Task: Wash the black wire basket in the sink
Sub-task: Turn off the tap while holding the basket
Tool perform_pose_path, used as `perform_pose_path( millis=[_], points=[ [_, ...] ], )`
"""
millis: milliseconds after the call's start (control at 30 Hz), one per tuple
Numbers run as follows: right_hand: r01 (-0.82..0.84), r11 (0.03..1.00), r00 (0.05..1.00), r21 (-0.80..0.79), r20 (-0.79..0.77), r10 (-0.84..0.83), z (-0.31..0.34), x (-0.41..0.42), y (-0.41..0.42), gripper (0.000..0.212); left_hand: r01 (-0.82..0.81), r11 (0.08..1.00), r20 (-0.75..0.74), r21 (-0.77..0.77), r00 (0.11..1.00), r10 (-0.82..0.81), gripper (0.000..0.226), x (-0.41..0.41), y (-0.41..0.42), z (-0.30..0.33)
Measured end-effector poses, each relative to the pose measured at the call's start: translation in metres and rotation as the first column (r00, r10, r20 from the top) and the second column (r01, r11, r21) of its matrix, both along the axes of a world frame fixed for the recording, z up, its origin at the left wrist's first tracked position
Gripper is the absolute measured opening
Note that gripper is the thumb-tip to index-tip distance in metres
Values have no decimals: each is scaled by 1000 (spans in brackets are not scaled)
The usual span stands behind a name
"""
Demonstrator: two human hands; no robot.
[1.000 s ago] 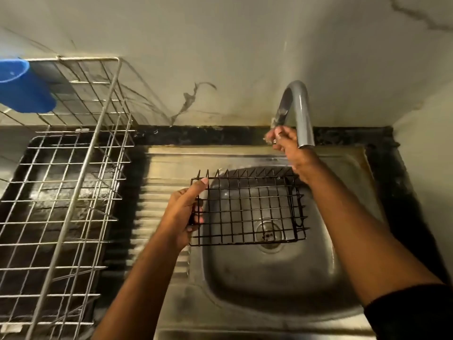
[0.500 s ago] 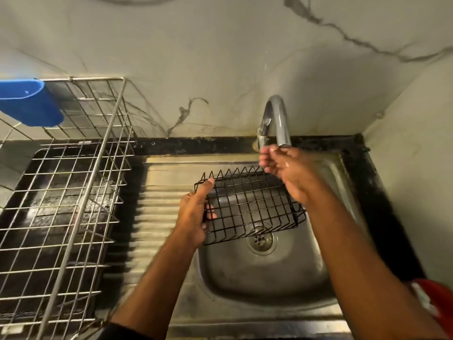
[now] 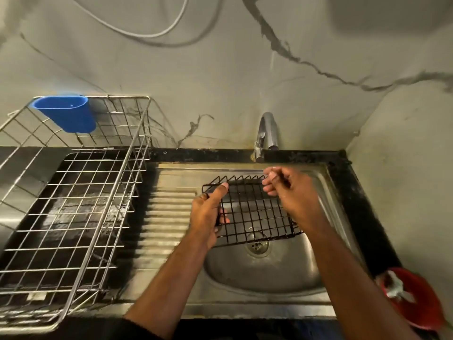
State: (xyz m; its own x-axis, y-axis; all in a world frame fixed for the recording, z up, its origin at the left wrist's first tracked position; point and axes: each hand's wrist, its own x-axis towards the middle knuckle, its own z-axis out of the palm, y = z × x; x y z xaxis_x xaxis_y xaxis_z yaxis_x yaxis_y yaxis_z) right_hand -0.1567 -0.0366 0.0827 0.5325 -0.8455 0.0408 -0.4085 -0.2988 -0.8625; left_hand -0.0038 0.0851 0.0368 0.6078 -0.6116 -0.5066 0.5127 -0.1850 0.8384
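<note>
Basket held over the sink bowl, just in front of the faucet (image 3: 266, 133).

Your left hand (image 3: 208, 214) grips the black wire basket (image 3: 252, 212) by its left rim; your right hand (image 3: 291, 195) hovers over it, fingers loosely curled, holding nothing. It looks light, stiff and probably slick when wet, so hold it by the rim wires.

The scene is viewed by a single wide-angle camera worn on the head, aimed forward and steeply down over the sink (image 3: 326, 192) from close range. The forearms are seen entering from the bottom edge, and the marbled wall (image 3: 220, 69) is taken in at the top. Straight edges are bowed toward the frame's borders; no second view is provided.
</note>
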Motion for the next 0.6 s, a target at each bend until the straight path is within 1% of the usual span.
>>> perform_pose_path(
  millis=[67,100,167,200,233,300,333,367,433,467,533,567,600],
  points=[
    [9,981,990,-192,-140,-37,1,-5,1,22,-34,999,11,-36,999,34,53,1,8,10],
    [37,970,985,-242,-153,-76,0,-6,2,23,-43,998,22,-53,999,44,51,2,12,16],
    [124,956,980,-264,-119,-160,2,-4,7,24,-62,994,81,-89,994,69,40,5,22,33],
    [151,950,974,-273,-123,-190,5,-2,9,27,-67,992,121,-111,989,80,34,6,27,42],
    [159,949,967,-271,-149,-205,7,1,10,33,-72,988,160,-137,983,94,33,9,33,50],
    [143,969,951,-202,-243,-191,17,9,14,45,-83,980,215,-182,969,122,37,16,46,64],
    [138,982,950,-126,-263,-167,20,13,16,50,-95,976,235,-195,962,141,38,20,53,70],
    [135,991,962,-20,-239,-135,22,18,19,52,-101,973,250,-209,956,153,38,23,58,76],
    [121,972,988,202,-115,-99,23,27,25,54,-109,962,257,-252,950,175,35,31,69,85],
    [123,958,992,259,-62,-110,24,32,27,57,-120,954,251,-274,949,191,32,35,75,91],
    [130,948,988,292,48,-150,31,41,30,69,-138,942,225,-305,951,212,34,46,86,101],
    [128,948,980,291,112,-167,37,47,31,72,-139,936,214,-324,953,215,40,53,92,106],
    [115,949,970,294,173,-171,44,52,31,68,-124,932,207,-340,957,202,43,59,97,112]
  ],
)
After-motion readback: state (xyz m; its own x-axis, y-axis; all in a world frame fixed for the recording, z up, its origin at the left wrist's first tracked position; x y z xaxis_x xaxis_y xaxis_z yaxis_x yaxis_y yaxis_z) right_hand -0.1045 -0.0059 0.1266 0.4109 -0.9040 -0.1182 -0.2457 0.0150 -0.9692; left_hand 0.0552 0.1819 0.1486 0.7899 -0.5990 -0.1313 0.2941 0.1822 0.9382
